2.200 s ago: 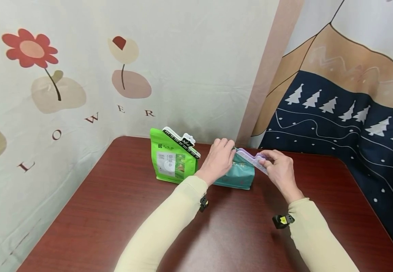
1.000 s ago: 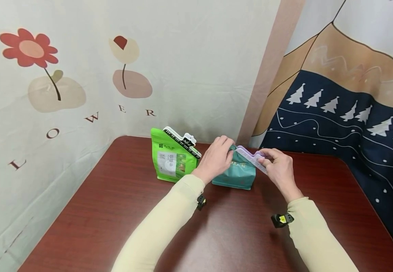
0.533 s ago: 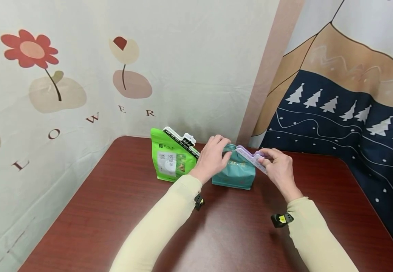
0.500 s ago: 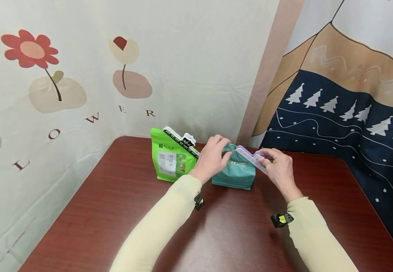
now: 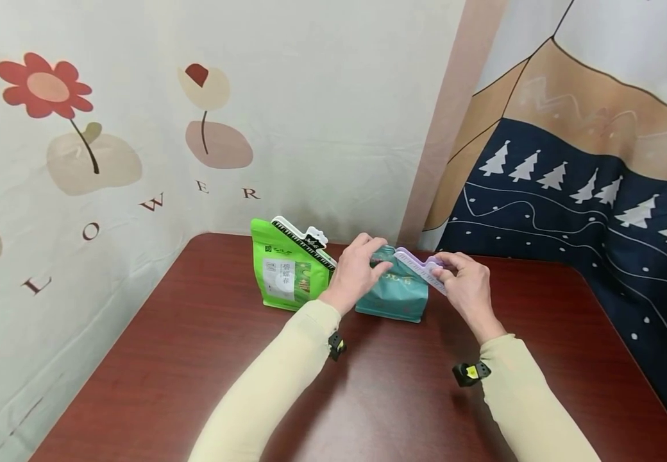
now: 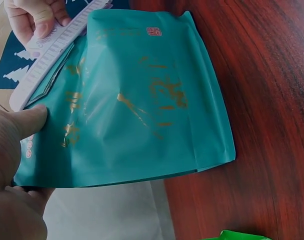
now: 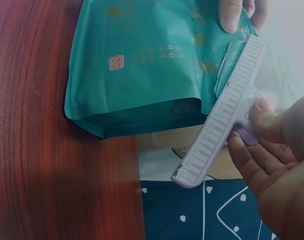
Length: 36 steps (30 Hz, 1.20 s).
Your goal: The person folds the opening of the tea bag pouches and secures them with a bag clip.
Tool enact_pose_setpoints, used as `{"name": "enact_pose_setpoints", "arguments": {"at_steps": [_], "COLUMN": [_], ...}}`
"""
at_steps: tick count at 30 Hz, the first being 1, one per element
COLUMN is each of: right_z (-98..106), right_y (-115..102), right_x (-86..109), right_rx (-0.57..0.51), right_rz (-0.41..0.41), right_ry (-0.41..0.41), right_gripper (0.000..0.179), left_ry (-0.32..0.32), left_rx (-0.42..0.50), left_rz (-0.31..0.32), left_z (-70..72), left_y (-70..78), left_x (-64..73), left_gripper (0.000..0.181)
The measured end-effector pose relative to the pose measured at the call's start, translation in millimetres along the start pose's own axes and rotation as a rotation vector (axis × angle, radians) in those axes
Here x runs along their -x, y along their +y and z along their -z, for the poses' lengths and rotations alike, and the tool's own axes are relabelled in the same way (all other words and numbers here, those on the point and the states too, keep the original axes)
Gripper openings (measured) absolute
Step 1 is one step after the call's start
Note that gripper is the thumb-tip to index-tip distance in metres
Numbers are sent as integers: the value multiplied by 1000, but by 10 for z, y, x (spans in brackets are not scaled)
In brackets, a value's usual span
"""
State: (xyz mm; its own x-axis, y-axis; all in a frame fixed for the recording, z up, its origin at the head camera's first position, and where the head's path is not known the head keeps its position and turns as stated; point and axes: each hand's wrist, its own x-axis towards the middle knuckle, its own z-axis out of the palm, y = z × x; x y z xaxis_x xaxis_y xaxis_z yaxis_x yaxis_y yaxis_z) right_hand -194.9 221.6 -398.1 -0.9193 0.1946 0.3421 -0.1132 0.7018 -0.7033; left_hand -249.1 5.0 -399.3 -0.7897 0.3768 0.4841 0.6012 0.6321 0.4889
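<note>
A teal tea bag (image 5: 394,296) with gold lettering stands on the table. Its top left is pinched by my left hand (image 5: 356,268), thumb on the front face and fingers behind, as the left wrist view shows. My right hand (image 5: 467,285) pinches the grip of a lilac sealing clip (image 7: 219,115) printed with a piano-key pattern. The clip's long bar slants down across the bag's upper right corner, where a folded edge (image 6: 54,75) shows beside it. The clip's lower end sticks out past the bag.
Just left of the teal bag stands a bright green tea bag (image 5: 280,266), its slanted top closed by a black-and-white sealing clip (image 5: 304,242). Both bags are near the back edge of the dark red wooden table (image 5: 206,359). Printed cloth (image 5: 322,115) hangs behind.
My left hand has slid left along the teal bag's top, its thumb spreading away from the clip and uncovering more of the bag. The right hand keeps its hold on the lilac clip.
</note>
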Motion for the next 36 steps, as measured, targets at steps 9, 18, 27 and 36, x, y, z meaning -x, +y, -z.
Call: {"name": "enact_pose_setpoints", "arguments": {"at_steps": [9,18,27,36], "right_z": [-17,-33,-74,-110], "right_y": [0,-9,-48,-82], "right_x": [-16,-32,-55,-80], "right_rx": [-5,0,-5,-6], "right_rz": [14,12,27,40], "right_ry": [0,-12,-14,-17], "right_gripper": [22,22,20,20], "left_ry": [18,-2,-3,8], "left_rx": [-29,-49,-53,-53], "left_rz": [-11,16,34,33], "left_z": [-36,-45,-65,-88], "left_y": [-29,-42,-63,-71], "left_x": [-1,8,31,31], "left_gripper": [40,42,42,43]}}
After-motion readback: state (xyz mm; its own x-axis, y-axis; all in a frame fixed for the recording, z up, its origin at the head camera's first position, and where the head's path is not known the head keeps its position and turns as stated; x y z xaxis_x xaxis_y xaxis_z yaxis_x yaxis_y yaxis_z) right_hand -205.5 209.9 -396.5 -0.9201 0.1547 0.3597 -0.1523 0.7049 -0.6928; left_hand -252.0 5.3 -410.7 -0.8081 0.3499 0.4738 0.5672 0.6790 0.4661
